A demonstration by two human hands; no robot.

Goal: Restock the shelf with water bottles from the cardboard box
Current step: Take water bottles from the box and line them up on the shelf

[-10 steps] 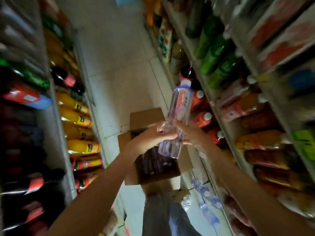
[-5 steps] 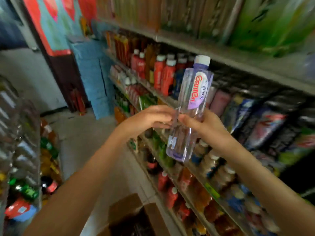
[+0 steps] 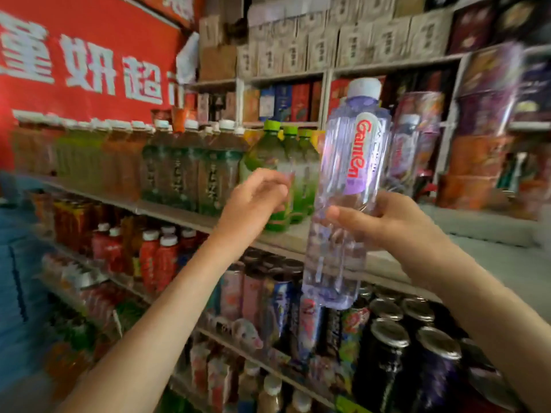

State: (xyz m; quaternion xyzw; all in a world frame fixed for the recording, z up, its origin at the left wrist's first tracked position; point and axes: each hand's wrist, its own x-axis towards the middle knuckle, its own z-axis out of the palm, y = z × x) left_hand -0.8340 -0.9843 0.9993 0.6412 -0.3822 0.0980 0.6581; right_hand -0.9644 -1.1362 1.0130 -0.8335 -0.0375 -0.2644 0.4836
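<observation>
The right hand is clamped on the water bottle, with the thumb across the front of its lower half and the fingers wrapped behind. The bottle is held in the air in front of the shelf, cap up and leaning slightly to the right. Its base hangs below the shelf's front edge, over the cans on the tier beneath.

The left hand is off the bottle, just to its left, with the fingers curled in front of the green bottles. I cannot tell whether it touches one of them or holds nothing. The cardboard box is out of view.

The step in hand looks like placing this bottle. Behind it stands what seems to be another clear bottle with a similar label, blurred, with bare shelf to the right of it, so that is probably the slot.

To do it well, the base has to come up clear of the front edge before the bottle goes in, or it will catch the lip. Straighten it first, so the whole base lands flat rather than on one edge. The grip is below the middle, so the top could swing — moving slowly and keeping the cap away from the green bottles should help. The free hand could steady those bottles, since a knock may topple one. Setting it close beside the clear bottle, label facing out, would leave room for the rest.
</observation>
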